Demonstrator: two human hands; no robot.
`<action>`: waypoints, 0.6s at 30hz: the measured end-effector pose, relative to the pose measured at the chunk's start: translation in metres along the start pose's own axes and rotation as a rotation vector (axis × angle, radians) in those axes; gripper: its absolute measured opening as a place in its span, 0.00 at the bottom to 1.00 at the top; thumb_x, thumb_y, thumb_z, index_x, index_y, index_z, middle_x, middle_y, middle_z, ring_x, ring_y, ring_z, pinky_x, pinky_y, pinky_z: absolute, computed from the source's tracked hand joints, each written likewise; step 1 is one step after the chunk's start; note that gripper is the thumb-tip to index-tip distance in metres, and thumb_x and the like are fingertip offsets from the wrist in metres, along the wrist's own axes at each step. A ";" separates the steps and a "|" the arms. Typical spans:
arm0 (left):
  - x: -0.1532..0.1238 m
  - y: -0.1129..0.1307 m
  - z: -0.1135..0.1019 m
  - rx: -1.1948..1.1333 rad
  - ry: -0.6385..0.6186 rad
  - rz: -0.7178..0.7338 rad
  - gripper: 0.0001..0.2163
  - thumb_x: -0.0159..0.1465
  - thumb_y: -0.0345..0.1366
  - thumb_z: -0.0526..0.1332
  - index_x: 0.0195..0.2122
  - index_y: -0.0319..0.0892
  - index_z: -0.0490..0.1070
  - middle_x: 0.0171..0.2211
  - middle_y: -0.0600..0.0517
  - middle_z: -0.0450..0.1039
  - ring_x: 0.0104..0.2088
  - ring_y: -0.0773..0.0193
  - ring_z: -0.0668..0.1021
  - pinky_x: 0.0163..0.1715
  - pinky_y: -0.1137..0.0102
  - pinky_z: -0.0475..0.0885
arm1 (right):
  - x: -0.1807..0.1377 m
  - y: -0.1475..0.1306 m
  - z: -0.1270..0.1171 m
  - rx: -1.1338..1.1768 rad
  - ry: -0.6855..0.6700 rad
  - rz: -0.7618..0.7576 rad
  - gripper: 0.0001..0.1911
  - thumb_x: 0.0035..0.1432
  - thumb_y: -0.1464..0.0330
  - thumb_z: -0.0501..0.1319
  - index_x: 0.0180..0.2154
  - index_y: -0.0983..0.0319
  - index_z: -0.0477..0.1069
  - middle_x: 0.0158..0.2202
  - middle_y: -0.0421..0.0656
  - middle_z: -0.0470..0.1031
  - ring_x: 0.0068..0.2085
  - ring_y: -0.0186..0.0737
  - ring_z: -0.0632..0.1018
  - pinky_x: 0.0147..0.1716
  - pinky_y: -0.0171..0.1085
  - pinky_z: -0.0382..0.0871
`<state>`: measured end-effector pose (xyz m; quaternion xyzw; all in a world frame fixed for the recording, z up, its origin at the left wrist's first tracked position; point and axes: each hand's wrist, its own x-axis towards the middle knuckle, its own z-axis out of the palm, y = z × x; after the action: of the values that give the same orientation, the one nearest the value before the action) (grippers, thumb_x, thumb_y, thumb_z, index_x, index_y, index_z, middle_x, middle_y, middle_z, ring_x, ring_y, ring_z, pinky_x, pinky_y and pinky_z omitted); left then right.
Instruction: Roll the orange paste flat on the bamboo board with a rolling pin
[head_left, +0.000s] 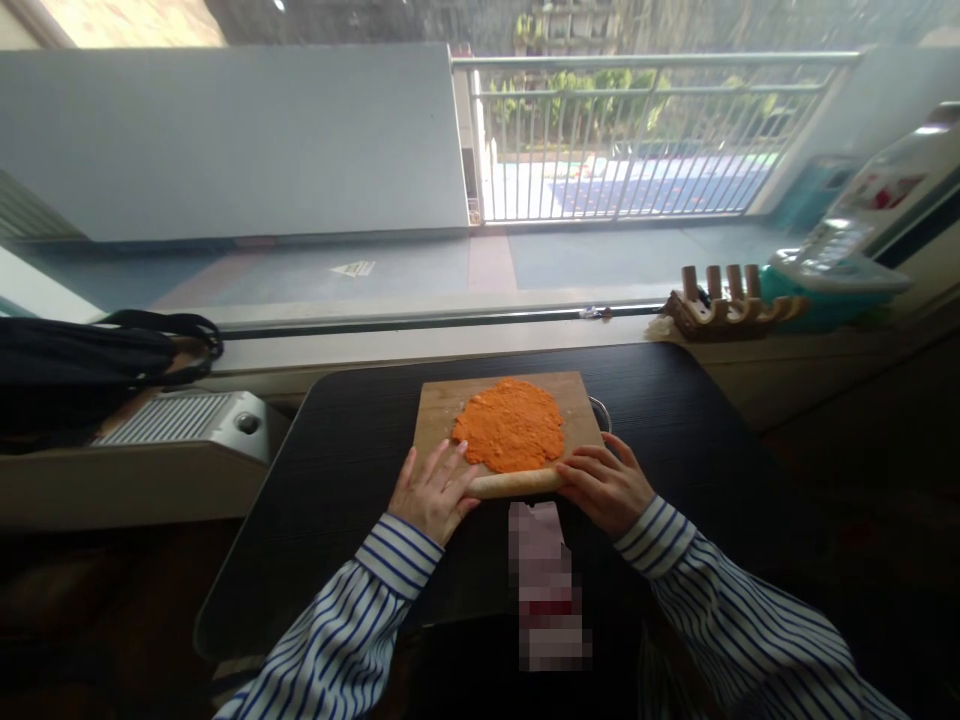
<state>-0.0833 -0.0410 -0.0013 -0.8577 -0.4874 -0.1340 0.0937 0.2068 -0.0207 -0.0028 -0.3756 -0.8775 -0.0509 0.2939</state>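
A flat orange sheet of dough with ragged edges lies on a wooden board. Along the board's near edge, just below the dough, is a pale wooden rolling pin. My left hand holds the pin's left end under the palm and thumb, its fingers reaching forward over the board. Curled over the right end is my right hand, fingers together. Both ends of the pin are hidden by the hands.
The board rests on a black table. A metal ring shows behind its right edge. On the sill stand a wooden rack and a teal container with a clear bottle. A black bag lies at left.
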 end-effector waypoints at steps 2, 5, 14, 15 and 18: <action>0.004 -0.001 -0.007 -0.019 0.008 0.029 0.14 0.61 0.42 0.54 0.46 0.50 0.70 0.54 0.47 0.66 0.54 0.52 0.67 0.55 0.48 0.53 | 0.003 0.002 -0.003 0.020 -0.008 -0.017 0.08 0.58 0.65 0.58 0.39 0.56 0.72 0.36 0.38 0.78 0.43 0.37 0.74 0.56 0.46 0.47; 0.018 -0.003 -0.013 -0.037 0.013 0.017 0.13 0.62 0.42 0.53 0.46 0.48 0.70 0.53 0.47 0.67 0.54 0.52 0.67 0.54 0.47 0.53 | 0.010 0.011 -0.008 0.028 -0.002 -0.009 0.08 0.58 0.64 0.57 0.39 0.56 0.72 0.37 0.39 0.78 0.42 0.37 0.74 0.55 0.45 0.49; 0.057 -0.005 0.011 -0.136 -0.080 -0.095 0.14 0.62 0.41 0.52 0.46 0.46 0.70 0.51 0.45 0.69 0.52 0.53 0.69 0.52 0.46 0.57 | 0.031 0.050 0.003 -0.023 -0.195 0.105 0.10 0.54 0.66 0.60 0.40 0.56 0.72 0.40 0.41 0.76 0.41 0.39 0.75 0.49 0.43 0.57; 0.056 -0.004 0.013 -0.139 -0.092 -0.093 0.14 0.62 0.41 0.52 0.46 0.45 0.70 0.51 0.45 0.69 0.52 0.53 0.69 0.52 0.46 0.57 | 0.032 0.051 0.004 -0.018 -0.219 0.104 0.11 0.54 0.66 0.60 0.41 0.56 0.72 0.41 0.41 0.76 0.42 0.40 0.74 0.49 0.43 0.57; 0.053 0.002 0.014 -0.142 -0.129 -0.099 0.16 0.62 0.43 0.51 0.46 0.43 0.70 0.52 0.43 0.67 0.53 0.51 0.68 0.51 0.46 0.58 | 0.038 0.049 0.004 0.013 -0.248 0.123 0.10 0.54 0.64 0.59 0.40 0.56 0.72 0.42 0.42 0.75 0.43 0.40 0.73 0.49 0.44 0.57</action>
<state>-0.0539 0.0050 0.0022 -0.8440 -0.5234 -0.1170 -0.0057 0.2180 0.0388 0.0089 -0.4300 -0.8828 0.0199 0.1882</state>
